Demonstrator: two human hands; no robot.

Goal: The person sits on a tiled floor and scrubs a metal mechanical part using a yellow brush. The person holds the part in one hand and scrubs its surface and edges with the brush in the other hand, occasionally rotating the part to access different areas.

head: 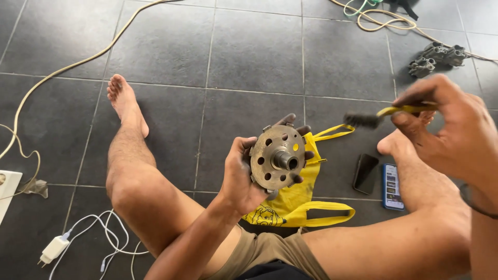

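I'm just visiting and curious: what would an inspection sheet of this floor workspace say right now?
Surface: dark grey tiled floor, person sitting on it.
Job's things: round metal hub with holes; yellow-handled wire brush.
Clutter: yellow bag, two phones, grey metal parts.
Grips: left hand holds the hub; right hand holds the brush, bristles apart from the hub.
Cables: beige cord, white charger with cable, coiled cords.
Surroundings: white power strip at left edge.

Dark tiled floor — on it: yellow bag; 2 phones; cables; white charger; grey metal parts.
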